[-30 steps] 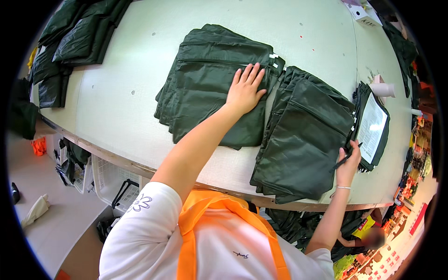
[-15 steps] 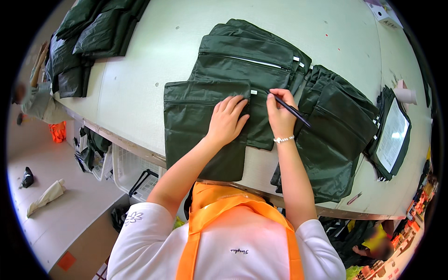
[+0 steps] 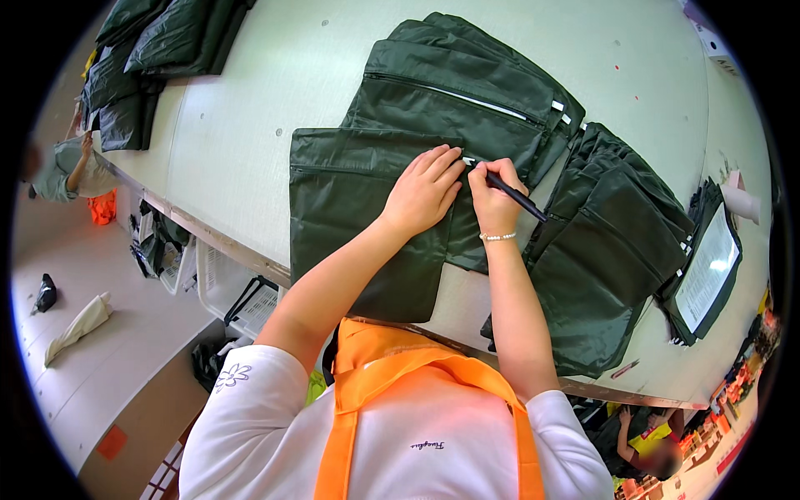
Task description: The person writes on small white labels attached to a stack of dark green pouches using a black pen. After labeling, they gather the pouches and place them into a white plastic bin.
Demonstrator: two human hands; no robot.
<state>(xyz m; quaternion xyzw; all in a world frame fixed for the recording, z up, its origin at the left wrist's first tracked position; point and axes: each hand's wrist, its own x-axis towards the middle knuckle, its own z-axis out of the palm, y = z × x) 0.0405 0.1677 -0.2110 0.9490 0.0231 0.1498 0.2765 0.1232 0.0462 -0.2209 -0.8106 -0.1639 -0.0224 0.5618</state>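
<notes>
A: Where does the worktop (image 3: 250,167) leave room to move?

B: A wide pale stretch lies open at the left. Its near edge slants along by the person's body, and a narrow strip shows at the near side between the 2 middle heaps.

A: Those heaps?

B: The fanned pile (image 3: 450,104) of dark green zipped pieces spreads far; the right stack (image 3: 608,258) sits just beside it and reaches the near edge. The front piece (image 3: 342,192) overlaps the pile's near left part.

A: What's cut off or obscured?

B: The picture's rim crops the far-left stack (image 3: 179,42). Glare whitens part of the sheet (image 3: 707,271) at the right.

A: And the 2 hands?

B: The left hand (image 3: 423,193) lies flat, fingers extended, covering some of the front piece's right border. The right hand (image 3: 497,200) has its fingers closed around a black pen (image 3: 523,201), tip end leftward.

A: Touching anything?

B: It's at the small white tag (image 3: 469,161) beside the left fingertips. The tag is partly covered; I can't tell whether the tip meets it.
</notes>
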